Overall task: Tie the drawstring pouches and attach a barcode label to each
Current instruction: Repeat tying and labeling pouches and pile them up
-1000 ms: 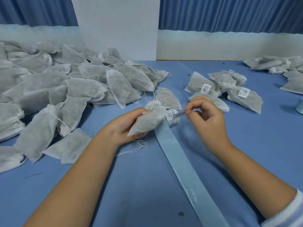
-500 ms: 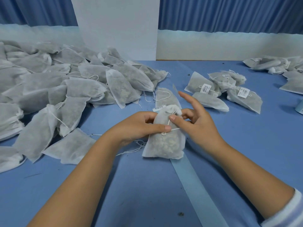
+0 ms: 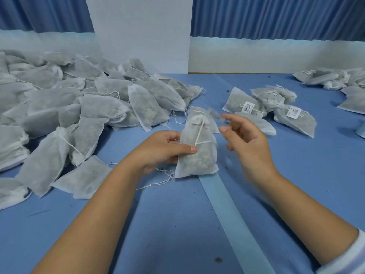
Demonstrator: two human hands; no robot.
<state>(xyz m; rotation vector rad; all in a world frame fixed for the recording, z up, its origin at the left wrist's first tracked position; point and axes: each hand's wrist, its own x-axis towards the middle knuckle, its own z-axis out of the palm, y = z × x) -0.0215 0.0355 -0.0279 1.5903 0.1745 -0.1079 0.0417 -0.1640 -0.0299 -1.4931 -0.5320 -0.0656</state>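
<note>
A blue table lies under both hands. A pale blue strip lies flat on it, running from between the left hand and right hand toward the person. Dark crumbs dot the table nearer than the hands. Beyond the hands stands a white panel. A pleated blue curtain hangs behind it.

Matt non-woven cloth pouch, white cotton string, matt blue tablecloth
</note>
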